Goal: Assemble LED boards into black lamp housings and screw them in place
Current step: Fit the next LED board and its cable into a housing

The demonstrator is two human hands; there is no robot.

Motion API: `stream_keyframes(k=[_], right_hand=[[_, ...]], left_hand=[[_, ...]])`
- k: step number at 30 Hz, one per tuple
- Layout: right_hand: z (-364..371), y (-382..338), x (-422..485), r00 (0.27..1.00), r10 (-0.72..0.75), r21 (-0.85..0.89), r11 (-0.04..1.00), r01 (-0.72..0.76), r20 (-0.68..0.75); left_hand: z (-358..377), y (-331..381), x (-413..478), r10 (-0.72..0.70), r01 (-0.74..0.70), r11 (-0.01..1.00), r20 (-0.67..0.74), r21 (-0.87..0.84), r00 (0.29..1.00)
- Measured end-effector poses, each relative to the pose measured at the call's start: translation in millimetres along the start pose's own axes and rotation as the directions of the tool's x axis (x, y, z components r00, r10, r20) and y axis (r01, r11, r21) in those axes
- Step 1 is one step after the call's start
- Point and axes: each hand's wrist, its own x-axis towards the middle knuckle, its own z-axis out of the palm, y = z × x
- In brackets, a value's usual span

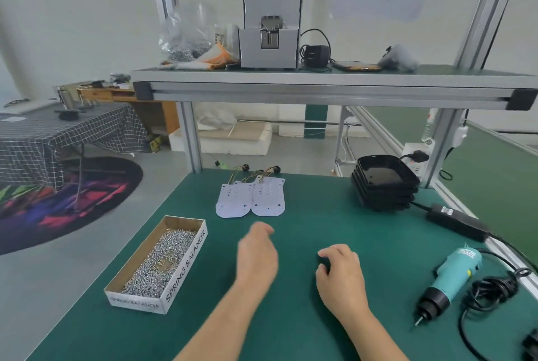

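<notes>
Two white LED boards [234, 200] [268, 199] lie side by side on the green mat, their wires trailing toward the far edge. At the right rear of the mat stands a stack of black lamp housings [385, 183]. A teal electric screwdriver [449, 280] lies on the right with its bit pointing toward me. Left of my hands is an open cardboard box of screws [160, 258]. My left hand [256, 253] hovers just short of the boards, blurred, fingers loosely curled and holding nothing. My right hand [340, 276] rests over the mat with its fingers loosely bent, shadow beneath them.
A black power brick [454, 221] and coiled cable [492, 291] lie along the right edge. The overhead shelf [320, 84] carries a grey screw feeder [270, 31], bags and a charger. Aluminium posts [190, 139] [442, 142] stand at the mat's rear corners. The mat's left edge drops to the floor.
</notes>
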Motion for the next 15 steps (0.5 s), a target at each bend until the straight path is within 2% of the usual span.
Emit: stream_keyframes(k=[4,6,10,12,14,15], right_hand=[[0.6,0.6,-0.1,1.0,0.003,-0.006,1.0,-0.003,0.0],[0.7,0.1,0.1,1.0,0.006,0.002,1.0,-0.006,-0.002],[0.6,0.2,-0.4,1.0,0.002,0.008,1.0,-0.002,0.0],[0.5,0.8,-0.6,1.0,-0.003,0.006,1.0,0.003,0.001],[0.3,1.0,-0.6,1.0,0.0,0.007,1.0,0.0,0.004],[0.5,1.1,-0.5,1.0,-0.001,0.009,1.0,0.001,0.003]], left_hand=[[-78.6,-15.5,37.5,0.03,0.017,0.989,-0.312,0.145,0.95],[-108.5,-32.7,47.1,0.034,0.074,0.966,-0.403,0.249,0.914],[-129.8,-64.7,46.8,-0.015,0.207,0.899,-0.444,0.386,0.896],[-128.0,-72.7,45.3,-0.056,0.287,0.813,-0.422,0.507,0.905],[-122.2,-72.8,45.1,-0.048,0.306,0.764,-0.423,0.568,0.905],[-117.7,-70.2,45.4,-0.015,0.273,0.78,-0.42,0.563,0.908]])
